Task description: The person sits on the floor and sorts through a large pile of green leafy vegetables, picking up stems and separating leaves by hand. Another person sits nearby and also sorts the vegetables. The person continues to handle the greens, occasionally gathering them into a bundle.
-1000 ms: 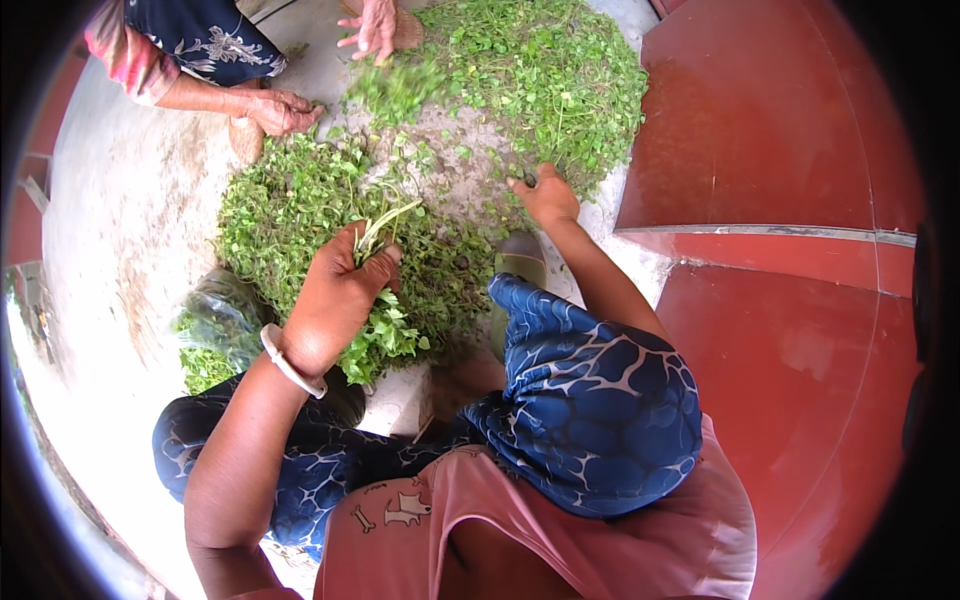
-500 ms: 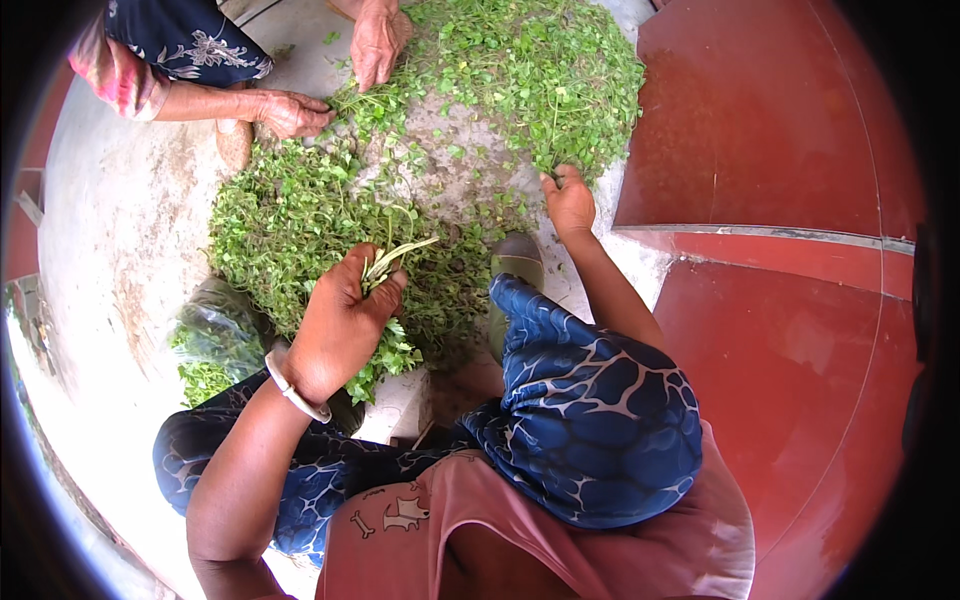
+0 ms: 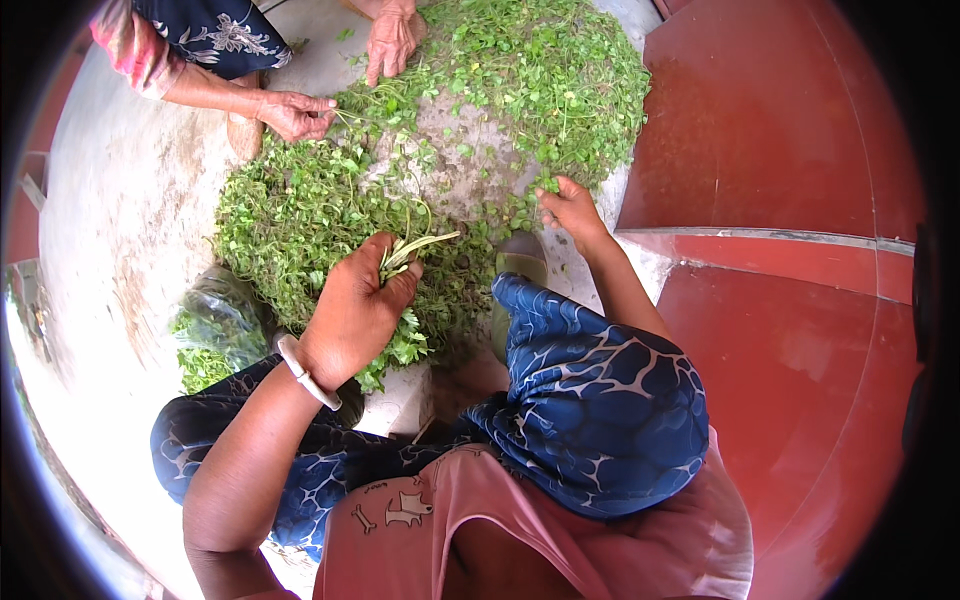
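Observation:
My left hand (image 3: 355, 310) is closed around a bunch of green leafy stems (image 3: 405, 262), cut ends pointing up and right, leaves hanging below the fist. It wears a white bangle at the wrist. My right hand (image 3: 570, 208) reaches forward over my blue-patterned knee and pinches at leaves on the near edge of the large heap of greens (image 3: 520, 80). A second spread of greens (image 3: 300, 210) lies just ahead of the left hand on the grey concrete floor.
Another person's two hands (image 3: 298, 113) (image 3: 390, 45) sort greens at the far side. A clear plastic bag with greens (image 3: 215, 330) lies at the left. A red step (image 3: 780, 150) rises on the right. A sandalled foot (image 3: 518, 262) rests by the pile.
My left hand with its bunch has stayed near the same spot, tilting a little. My right hand has moved slightly right along the heap. The other person's hands have shifted among the far greens.

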A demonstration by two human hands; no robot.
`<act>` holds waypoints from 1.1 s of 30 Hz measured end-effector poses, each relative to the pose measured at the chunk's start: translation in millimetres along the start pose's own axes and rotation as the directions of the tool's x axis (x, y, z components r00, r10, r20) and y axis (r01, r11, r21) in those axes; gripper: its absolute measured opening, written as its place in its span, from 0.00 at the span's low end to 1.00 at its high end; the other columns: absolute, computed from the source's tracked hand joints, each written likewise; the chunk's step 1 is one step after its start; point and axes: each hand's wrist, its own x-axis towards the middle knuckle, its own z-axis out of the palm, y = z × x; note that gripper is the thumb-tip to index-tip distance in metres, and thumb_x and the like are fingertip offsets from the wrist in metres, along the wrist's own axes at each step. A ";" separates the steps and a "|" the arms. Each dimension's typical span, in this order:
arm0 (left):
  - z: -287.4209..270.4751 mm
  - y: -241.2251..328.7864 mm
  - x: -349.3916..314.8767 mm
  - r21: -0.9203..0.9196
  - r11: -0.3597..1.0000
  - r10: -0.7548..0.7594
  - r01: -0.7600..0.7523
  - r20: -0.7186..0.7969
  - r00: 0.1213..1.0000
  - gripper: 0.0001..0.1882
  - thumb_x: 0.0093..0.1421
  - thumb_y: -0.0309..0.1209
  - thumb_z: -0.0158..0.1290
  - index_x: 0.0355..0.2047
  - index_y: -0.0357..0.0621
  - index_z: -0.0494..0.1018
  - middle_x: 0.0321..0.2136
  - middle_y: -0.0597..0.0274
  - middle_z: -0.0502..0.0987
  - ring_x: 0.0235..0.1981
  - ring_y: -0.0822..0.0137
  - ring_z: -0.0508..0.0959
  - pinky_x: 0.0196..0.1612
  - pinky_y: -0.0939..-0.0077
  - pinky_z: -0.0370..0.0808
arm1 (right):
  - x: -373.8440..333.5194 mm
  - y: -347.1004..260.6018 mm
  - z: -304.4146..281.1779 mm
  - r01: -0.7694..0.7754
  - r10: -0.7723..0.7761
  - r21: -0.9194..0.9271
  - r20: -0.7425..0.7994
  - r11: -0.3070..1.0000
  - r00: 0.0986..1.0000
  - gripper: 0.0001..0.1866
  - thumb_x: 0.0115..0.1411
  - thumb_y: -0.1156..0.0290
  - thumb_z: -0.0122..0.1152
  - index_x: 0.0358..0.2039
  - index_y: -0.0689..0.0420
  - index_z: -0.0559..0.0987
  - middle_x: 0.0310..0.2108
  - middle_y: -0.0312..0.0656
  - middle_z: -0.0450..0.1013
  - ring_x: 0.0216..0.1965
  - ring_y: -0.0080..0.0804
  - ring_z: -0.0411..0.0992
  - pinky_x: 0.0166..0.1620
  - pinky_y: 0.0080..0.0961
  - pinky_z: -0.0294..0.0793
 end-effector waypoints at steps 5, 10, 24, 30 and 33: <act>-2.6 0.7 -4.5 0.048 0.999 0.007 -0.006 -0.016 1.000 0.09 0.58 0.27 0.51 0.34 0.34 0.67 0.18 0.48 0.68 0.19 0.59 0.67 0.27 0.68 0.68 | -44.2 -40.5 -22.5 0.075 -0.085 0.061 0.190 0.995 0.978 0.07 0.57 0.68 0.60 0.34 0.53 0.74 0.25 0.27 0.70 0.23 0.15 0.67 0.27 0.14 0.64; -7.3 5.6 -6.4 0.136 0.991 0.005 -0.001 -0.030 1.000 0.13 0.57 0.28 0.51 0.39 0.31 0.67 0.21 0.42 0.72 0.22 0.53 0.73 0.30 0.66 0.70 | -69.0 -81.0 -40.1 0.074 -0.116 0.190 0.220 0.979 0.969 0.08 0.56 0.69 0.61 0.34 0.54 0.73 0.28 0.31 0.71 0.31 0.23 0.72 0.33 0.21 0.68; -1.3 3.9 -5.5 0.125 0.992 0.022 -0.019 -0.017 1.000 0.13 0.56 0.28 0.52 0.39 0.33 0.68 0.18 0.45 0.70 0.19 0.53 0.72 0.27 0.65 0.68 | -20.3 33.3 -73.8 0.081 -0.293 -0.807 -0.118 0.585 0.949 0.11 0.53 0.69 0.56 0.37 0.58 0.75 0.32 0.50 0.74 0.35 0.46 0.74 0.39 0.34 0.72; 0.6 5.6 -4.0 0.124 0.991 0.052 -0.052 -0.004 0.999 0.12 0.57 0.28 0.52 0.39 0.33 0.68 0.17 0.46 0.69 0.18 0.58 0.70 0.25 0.66 0.67 | -34.2 -2.3 -13.8 0.373 -0.544 -0.793 0.063 0.482 0.837 0.07 0.53 0.68 0.56 0.33 0.54 0.75 0.33 0.46 0.72 0.35 0.47 0.72 0.39 0.36 0.72; -1.1 8.6 -2.5 0.162 0.987 0.000 0.002 -0.010 1.000 0.12 0.57 0.28 0.52 0.39 0.33 0.68 0.18 0.46 0.71 0.18 0.56 0.71 0.26 0.67 0.68 | -19.3 -12.0 32.9 0.482 -0.557 -0.796 0.228 0.366 0.799 0.07 0.53 0.68 0.58 0.31 0.54 0.74 0.32 0.45 0.71 0.34 0.45 0.73 0.37 0.37 0.72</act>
